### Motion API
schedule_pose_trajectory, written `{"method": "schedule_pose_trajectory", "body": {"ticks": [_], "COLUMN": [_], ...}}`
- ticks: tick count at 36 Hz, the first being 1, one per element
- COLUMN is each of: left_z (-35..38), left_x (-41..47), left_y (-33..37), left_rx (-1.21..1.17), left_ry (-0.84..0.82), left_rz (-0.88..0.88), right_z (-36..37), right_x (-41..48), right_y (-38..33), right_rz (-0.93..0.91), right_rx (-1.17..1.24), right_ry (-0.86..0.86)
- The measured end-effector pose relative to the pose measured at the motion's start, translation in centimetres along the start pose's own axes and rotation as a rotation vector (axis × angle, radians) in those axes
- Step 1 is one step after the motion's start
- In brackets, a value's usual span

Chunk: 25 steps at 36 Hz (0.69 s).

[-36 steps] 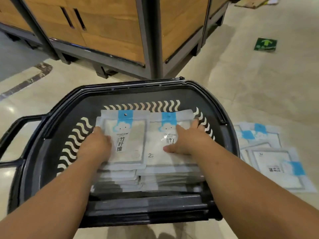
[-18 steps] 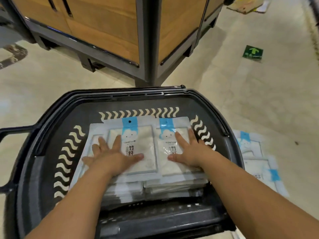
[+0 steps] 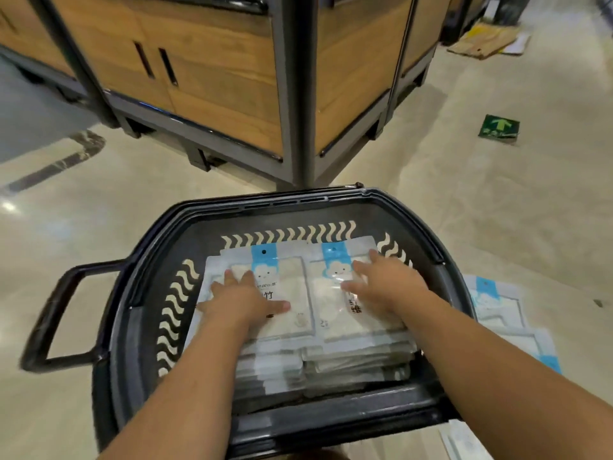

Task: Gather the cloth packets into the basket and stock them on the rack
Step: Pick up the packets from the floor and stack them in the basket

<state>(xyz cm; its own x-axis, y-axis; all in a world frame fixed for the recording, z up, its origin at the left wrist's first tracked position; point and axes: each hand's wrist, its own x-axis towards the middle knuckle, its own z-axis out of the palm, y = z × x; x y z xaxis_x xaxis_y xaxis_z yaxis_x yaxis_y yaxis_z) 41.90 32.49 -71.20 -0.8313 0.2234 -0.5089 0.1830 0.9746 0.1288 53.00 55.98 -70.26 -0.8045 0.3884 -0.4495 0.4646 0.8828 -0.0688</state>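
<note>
Basket (image 3: 331, 198) of black plastic sits on a pale floor (image 3: 99, 210), seen from above, with its side handle (image 3: 56, 313) sticking out to the left. Inside lie two stacks of cloth packets (image 3: 293, 327), side by side, white with blue tabs at the far end. The left hand (image 3: 243, 298) rests flat on the left stack, fingers straight and spread, thumb out to the right. The right hand (image 3: 388, 287) rests flat on the right stack, fingers straight and a little blurred. Neither hand pinches or grips anything.

More loose packets (image 3: 497, 310) lie on the floor just right of the basket, partly hidden by its rim and the right forearm (image 3: 481, 360). A wooden rack (image 3: 232, 78) with a dark metal frame stands just beyond the basket.

The gathering step appears to be in hand, with the stacks being pressed level. The next move likely calls for reaching right to the floor packets and working fingertips under their thin flat edges.
</note>
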Motion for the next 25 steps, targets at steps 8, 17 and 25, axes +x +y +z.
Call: {"method": "schedule_pose_trajectory", "body": {"ticks": [8, 17, 25], "left_z": [-4.2, -4.9, -5.2], "left_x": [-2.7, -6.2, -4.7], "left_y": [-2.4, -11.4, -11.3], "left_rx": [-0.07, -0.218, -0.398], "left_ry": [0.548, 0.39, 0.421], "left_rz": [0.014, -0.268, -0.188], "right_z": [-2.0, -0.7, -2.3], "right_x": [-2.7, -3.4, -4.5], "right_y": [2.3, 2.8, 5.4], "right_rz": [0.214, 0.298, 0.306], "right_rx": [-0.223, -0.107, 0.139], "right_ry": [0.542, 0.493, 0.507]}}
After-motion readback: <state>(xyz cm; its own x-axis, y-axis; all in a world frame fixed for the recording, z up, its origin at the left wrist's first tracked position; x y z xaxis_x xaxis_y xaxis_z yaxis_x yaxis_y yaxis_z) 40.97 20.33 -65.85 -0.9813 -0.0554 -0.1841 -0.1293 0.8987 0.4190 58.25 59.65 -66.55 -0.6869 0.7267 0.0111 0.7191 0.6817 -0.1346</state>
